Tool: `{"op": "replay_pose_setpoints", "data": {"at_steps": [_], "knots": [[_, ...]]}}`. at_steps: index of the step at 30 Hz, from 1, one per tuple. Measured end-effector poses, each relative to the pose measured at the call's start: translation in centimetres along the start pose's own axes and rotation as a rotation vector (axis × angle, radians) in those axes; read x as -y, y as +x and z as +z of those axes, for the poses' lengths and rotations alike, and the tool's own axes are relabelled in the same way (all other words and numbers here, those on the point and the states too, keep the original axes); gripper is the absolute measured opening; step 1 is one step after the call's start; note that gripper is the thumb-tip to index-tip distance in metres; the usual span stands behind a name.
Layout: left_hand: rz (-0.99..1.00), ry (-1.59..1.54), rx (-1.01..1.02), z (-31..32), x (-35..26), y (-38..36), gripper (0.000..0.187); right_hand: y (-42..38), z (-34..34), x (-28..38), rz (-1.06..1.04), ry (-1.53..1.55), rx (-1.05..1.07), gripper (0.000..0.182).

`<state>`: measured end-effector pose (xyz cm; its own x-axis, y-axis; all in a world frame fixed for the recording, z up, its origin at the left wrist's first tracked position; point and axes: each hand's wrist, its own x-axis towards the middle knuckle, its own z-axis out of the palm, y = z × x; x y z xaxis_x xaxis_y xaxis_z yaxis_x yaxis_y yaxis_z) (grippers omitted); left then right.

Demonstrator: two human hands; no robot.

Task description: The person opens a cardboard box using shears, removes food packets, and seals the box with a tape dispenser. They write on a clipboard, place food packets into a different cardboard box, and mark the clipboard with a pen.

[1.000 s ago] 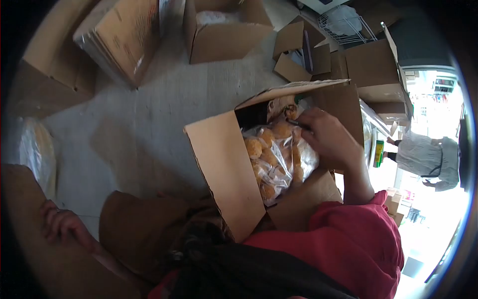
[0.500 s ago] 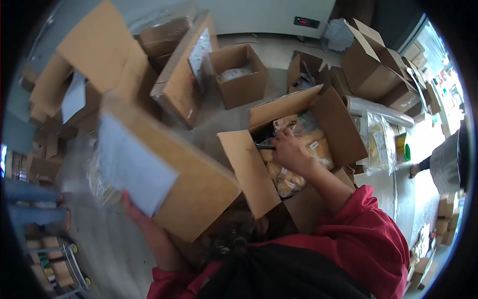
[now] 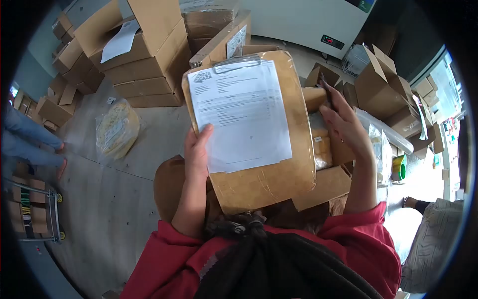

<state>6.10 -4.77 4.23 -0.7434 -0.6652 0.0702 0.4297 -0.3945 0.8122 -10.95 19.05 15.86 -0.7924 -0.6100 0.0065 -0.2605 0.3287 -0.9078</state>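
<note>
My left hand (image 3: 197, 152) grips the left edge of a brown clipboard (image 3: 298, 164), its thumb lying on the printed sheets (image 3: 241, 117) under the clip. The board faces me in front of my body. At its right, my right hand (image 3: 343, 117) is closed on a dark pen (image 3: 324, 82), which points up. Beneath and behind the board is an open carton (image 3: 323, 187), partly hidden, with bagged yellowish goods (image 3: 322, 149) showing at its right side.
Stacked cartons (image 3: 144, 65) stand at upper left, a white freezer (image 3: 298, 22) behind. A plastic-wrapped bundle (image 3: 118, 129) lies on the floor. Open cartons (image 3: 378, 89) and a plastic roll (image 3: 386, 130) are at right. A person's legs (image 3: 32, 139) and a trolley (image 3: 55, 214) are at left.
The clipboard has swung from the left to in front of me, now upright and covering much of the open carton. My right hand has lifted out of the carton with the pen.
</note>
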Motion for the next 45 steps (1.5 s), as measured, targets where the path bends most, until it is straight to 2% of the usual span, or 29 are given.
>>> {"op": "replay_pose_setpoints", "data": {"at_steps": [3,6,7,9,11,13,14,15,17,18,19,21,22,23,25,29,34,36,39,43,45], "knots": [[-0.002,0.059,0.068,0.1,1.0,-0.7,0.032,1.1,1.6,-0.1,-0.073,0.025,0.009,0.043],[-0.008,0.042,0.02,-0.7,2.2,-1.3,0.033,1.1,2.9,0.2,-0.19,0.491,0.231,0.042],[-0.008,0.053,0.009,-1.2,2.4,-1.4,0.033,1.5,3.3,-1.1,-0.186,0.502,0.24,0.042],[0.012,0.001,0.019,-2.1,2.8,-1.4,0.034,2.4,4.4,-5.1,-0.304,1.207,0.603,0.038],[0.011,0.039,0.029,-3.1,3.2,-1.1,0.033,1.9,6.4,-7.5,-0.251,1.59,0.605,0.036],[0.002,0.067,0.041,-3.0,3.2,-0.9,0.033,1.5,7.6,-8.3,-0.21,1.439,0.548,0.038],[0.015,0.097,0.001,-2.7,3.3,-0.9,0.033,1.6,7.9,-8.5,-0.291,1.263,0.594,0.035],[0.027,0.127,-0.035,-2.2,3.2,-0.9,0.033,1.1,9.0,-7.8,-0.316,1.183,0.508,0.022],[0.036,0.186,-0.06,-2.1,3.5,-1.0,0.033,0.8,10.4,-8.4,-0.397,1.076,0.383,0.022],[0.057,0.241,-0.078,-2.1,3.6,-0.9,0.033,0.3,10.4,-8.2,-0.347,0.897,0.289,0.027],[0.05,0.24,-0.075,-1.9,3.6,-0.9,0.033,-0.1,11.0,-8.2,-0.38,0.734,0.158,0.024],[0.074,0.233,-0.063,-1.8,3.6,-0.9,0.033,-0.9,11.6,-8.1,-0.31,0.479,0.022,0.013],[0.067,0.233,-0.062,-1.9,3.6,-0.9,0.033,-0.9,12.3,-8.5,-0.347,0.495,-0.035,0.013],[0.057,0.238,-0.07,-2.0,3.6,-0.9,0.033,-0.3,12.8,-9.7,-0.516,0.401,-0.111,0.015],[0.042,0.241,-0.079,-2.0,3.6,-1.0,0.032,0.1,12.5,-9.5,-0.667,0.233,-0.093,0.014],[0.066,0.244,-0.067,-1.7,3.5,-1.1,0.032,0.6,13.0,-8.9,-0.741,0.256,-0.09,0.012],[0.052,0.24,-0.017,-2.1,3.5,-1.3,0.038,0.7,13.0,-9.1,-0.69,0.228,-0.123,0.011],[0.075,0.23,-0.048,-1.6,3.4,-1.3,0.03,0.7,13.1,-8.9,-0.684,0.238,-0.119,0.011],[0.105,0.23,-0.04,-1.5,3.5,-1.4,0.03,0.6,13.0,-8.7,-0.594,0.221,-0.069,0.011],[0.098,0.235,-0.048,-1.8,3.5,-1.6,0.03,0.4,13.0,-8.7,-0.686,0.208,-0.098,0.013],[0.078,0.239,-0.035,-1.9,3.4,-1.6,0.03,0.1,12.8,-8.0,-0.799,0.211,-0.051,0.014]]}}
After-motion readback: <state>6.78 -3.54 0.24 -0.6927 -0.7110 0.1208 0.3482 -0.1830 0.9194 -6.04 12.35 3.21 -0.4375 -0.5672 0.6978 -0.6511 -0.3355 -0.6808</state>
